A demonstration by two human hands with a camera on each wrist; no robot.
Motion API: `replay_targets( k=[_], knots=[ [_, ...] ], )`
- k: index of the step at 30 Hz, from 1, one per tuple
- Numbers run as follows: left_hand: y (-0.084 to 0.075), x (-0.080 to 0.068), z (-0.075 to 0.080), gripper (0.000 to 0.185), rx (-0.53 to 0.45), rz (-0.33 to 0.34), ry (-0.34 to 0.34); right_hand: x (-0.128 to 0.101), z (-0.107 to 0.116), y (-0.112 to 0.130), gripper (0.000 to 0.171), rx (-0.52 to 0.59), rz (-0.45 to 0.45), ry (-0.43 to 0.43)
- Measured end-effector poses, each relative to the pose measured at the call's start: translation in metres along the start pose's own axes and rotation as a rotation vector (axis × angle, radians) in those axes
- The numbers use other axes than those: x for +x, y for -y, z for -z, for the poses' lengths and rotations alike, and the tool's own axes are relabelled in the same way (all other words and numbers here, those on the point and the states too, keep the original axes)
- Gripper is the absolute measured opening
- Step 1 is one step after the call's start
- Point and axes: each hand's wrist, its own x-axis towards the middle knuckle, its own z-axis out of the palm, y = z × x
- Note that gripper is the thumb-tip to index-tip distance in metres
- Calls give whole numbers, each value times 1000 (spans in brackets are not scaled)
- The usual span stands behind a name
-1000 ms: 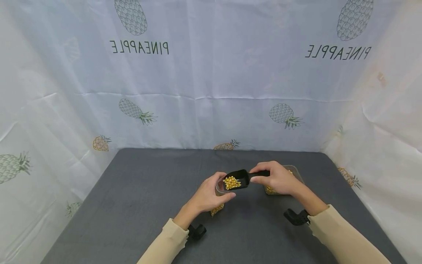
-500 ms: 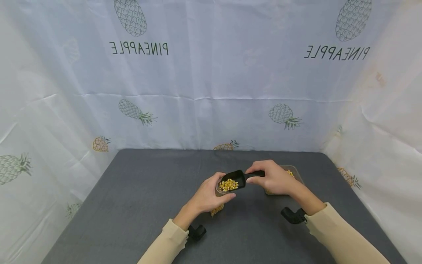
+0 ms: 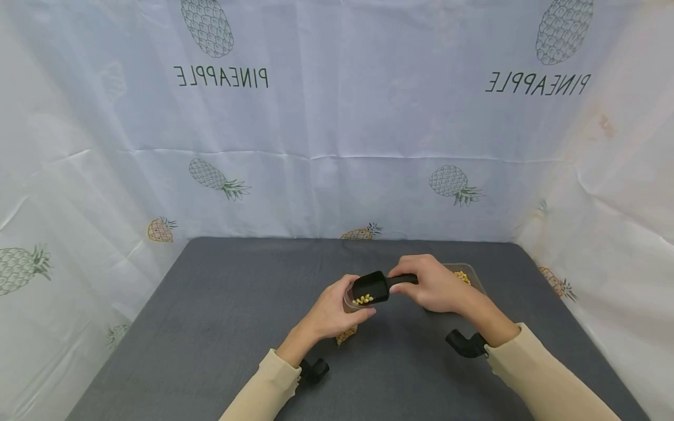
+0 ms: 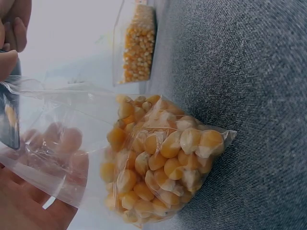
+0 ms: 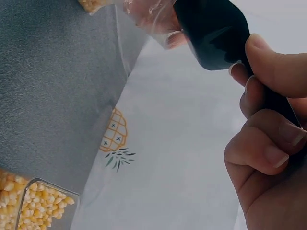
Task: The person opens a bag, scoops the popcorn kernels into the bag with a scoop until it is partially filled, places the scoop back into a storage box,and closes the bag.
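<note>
Black scoop [image 3: 371, 286], tilted with its mouth down over the open top of a clear plastic bag [image 4: 158, 158], near the middle of the grey desk [image 3: 221, 310]; a few yellow corn kernels [image 3: 364, 299] remain at its lip. Largest element: the pineapple-printed cloth backdrop [image 3: 337, 117], rising behind and beside the desk. The right hand [image 3: 437, 286] is curled round the scoop's handle, thumb and fingers clamped on it, as the right wrist view confirms. The left hand [image 3: 337, 313] grips the bag's upper edge and holds its mouth open just under the scoop. The bag's lower part, resting on the desk, is packed with kernels. Behind the right hand stands a clear container [image 3: 466, 275] of corn, partly hidden. Each wrist carries a small black camera mount [image 3: 463, 344].
</note>
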Motion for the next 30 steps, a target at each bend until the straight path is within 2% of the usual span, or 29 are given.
replay_targets(
  k=[6,13,23,30],
  knots=[
    [1,0,0,58,-11,-12,5,-1,1,3,18,-31,2,-5],
    [1,-1,0,57,-11,-24,14,-10,1,-2,18,-13,-12,-65],
    [0,-2,0,57,-8,-21,11,-29,7,-8,19,41,-129,-157],
    [2,-1,-1,55,-1,-20,6,-41,8,-19,22,60,-146,-203]
  ],
)
